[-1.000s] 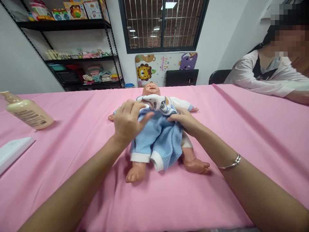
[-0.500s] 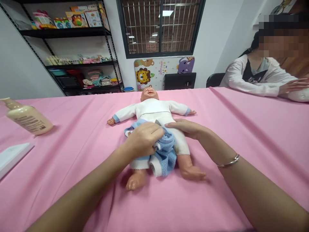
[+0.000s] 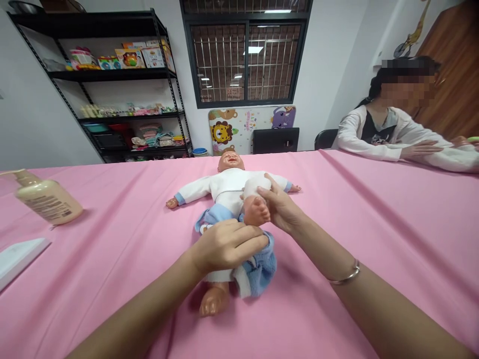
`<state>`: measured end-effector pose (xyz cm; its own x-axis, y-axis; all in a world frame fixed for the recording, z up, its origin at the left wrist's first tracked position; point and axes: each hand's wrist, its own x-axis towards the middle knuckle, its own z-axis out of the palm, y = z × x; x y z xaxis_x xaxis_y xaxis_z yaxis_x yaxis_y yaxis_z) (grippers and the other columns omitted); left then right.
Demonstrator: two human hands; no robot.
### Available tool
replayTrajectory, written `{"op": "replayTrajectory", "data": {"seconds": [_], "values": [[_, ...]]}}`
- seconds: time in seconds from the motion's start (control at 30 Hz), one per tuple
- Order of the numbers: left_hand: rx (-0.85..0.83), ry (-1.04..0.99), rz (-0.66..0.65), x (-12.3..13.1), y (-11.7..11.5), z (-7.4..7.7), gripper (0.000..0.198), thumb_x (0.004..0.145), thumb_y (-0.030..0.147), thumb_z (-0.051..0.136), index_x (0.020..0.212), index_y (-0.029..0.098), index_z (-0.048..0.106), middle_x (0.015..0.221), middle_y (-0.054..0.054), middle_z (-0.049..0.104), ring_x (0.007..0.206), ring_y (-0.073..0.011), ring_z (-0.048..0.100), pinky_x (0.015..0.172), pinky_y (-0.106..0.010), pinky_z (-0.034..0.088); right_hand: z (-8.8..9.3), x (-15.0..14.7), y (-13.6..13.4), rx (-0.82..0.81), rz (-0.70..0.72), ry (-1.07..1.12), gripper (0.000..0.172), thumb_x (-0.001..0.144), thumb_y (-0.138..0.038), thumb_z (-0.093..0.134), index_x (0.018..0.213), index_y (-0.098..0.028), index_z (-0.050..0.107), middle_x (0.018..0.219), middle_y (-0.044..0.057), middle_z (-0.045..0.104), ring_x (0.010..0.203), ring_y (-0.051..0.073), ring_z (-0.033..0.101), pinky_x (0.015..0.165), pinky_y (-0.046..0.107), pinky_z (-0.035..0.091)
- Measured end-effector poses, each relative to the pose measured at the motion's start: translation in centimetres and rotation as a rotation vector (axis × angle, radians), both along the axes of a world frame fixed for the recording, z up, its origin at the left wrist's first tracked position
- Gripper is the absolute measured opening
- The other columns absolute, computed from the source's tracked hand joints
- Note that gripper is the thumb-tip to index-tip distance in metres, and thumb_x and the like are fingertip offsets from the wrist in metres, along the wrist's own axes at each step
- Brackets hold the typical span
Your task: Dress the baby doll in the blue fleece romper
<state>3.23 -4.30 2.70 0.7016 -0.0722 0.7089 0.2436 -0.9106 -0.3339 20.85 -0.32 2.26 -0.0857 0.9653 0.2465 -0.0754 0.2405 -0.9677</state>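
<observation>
A baby doll [image 3: 230,182] in white clothes lies on its back, head away from me and arms spread. My left hand [image 3: 230,244] is closed on blue fleece trousers [image 3: 264,274] with white cuffs, bunched between the doll's legs. One trouser leg appears to be around the doll's leg on the left, whose bare foot [image 3: 214,300] sticks out below. With my right hand [image 3: 280,202] I grip the doll's other leg, bent up so that the sole of its foot [image 3: 257,212] faces me just above the trousers' waist.
A pump bottle [image 3: 50,199] and a white flat object [image 3: 22,257] stand at the left of the pink-covered table [image 3: 119,239]. A person [image 3: 389,129] sits at the far right, arms on the table. Black shelves [image 3: 112,75] and a black chair [image 3: 276,140] are behind it.
My right hand has lifted and bent the doll's leg, which lay stretched out before. My left hand still holds the trousers, now slightly further right. The view has tilted up a little.
</observation>
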Motion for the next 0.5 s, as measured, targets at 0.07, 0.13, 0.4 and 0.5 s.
{"op": "replayTrajectory", "data": {"seconds": [0.07,0.13,0.4,0.5], "values": [[-0.005,-0.107,0.013,-0.1,-0.2,-0.1,0.020,0.087,0.007,0.045,0.096,0.019,0.057,0.080,-0.001,0.069,0.065,-0.0130,0.062,0.058,-0.024,0.048,-0.3,-0.6,-0.3,-0.075,0.065,0.182,0.101,0.070,-0.039,0.073,0.149,-0.030,0.010,0.130,0.009,0.051,0.112,0.024,0.058,0.083,0.036,0.057],[-0.045,-0.189,0.049,-0.2,-0.4,-0.2,0.024,0.081,0.006,0.048,0.096,0.020,0.059,0.079,-0.001,0.067,0.064,-0.0126,0.061,0.055,-0.023,0.047,-0.5,-0.7,-0.5,-0.117,0.104,0.262,0.114,0.064,-0.030,0.080,0.150,-0.031,0.005,0.132,0.009,0.049,0.114,0.023,0.056,0.083,0.033,0.056],[-0.835,-0.375,0.278,0.2,1.1,0.9,0.013,0.075,0.013,0.050,0.081,0.018,0.060,0.079,0.000,0.064,0.076,-0.0160,0.060,0.073,-0.028,0.048,-1.3,-0.3,-0.3,-0.132,0.395,0.049,0.068,0.082,-0.052,0.065,0.140,-0.024,0.042,0.122,0.008,0.059,0.112,0.022,0.056,0.096,0.036,0.047],[-0.941,-0.504,0.377,0.2,3.1,0.5,0.012,0.073,0.014,0.051,0.082,0.018,0.059,0.082,-0.001,0.065,0.082,-0.0183,0.060,0.079,-0.030,0.046,-1.1,0.3,-0.3,-0.113,0.492,-0.066,0.055,0.087,-0.064,0.050,0.122,-0.024,0.061,0.120,0.007,0.060,0.115,0.023,0.053,0.099,0.037,0.045]]}}
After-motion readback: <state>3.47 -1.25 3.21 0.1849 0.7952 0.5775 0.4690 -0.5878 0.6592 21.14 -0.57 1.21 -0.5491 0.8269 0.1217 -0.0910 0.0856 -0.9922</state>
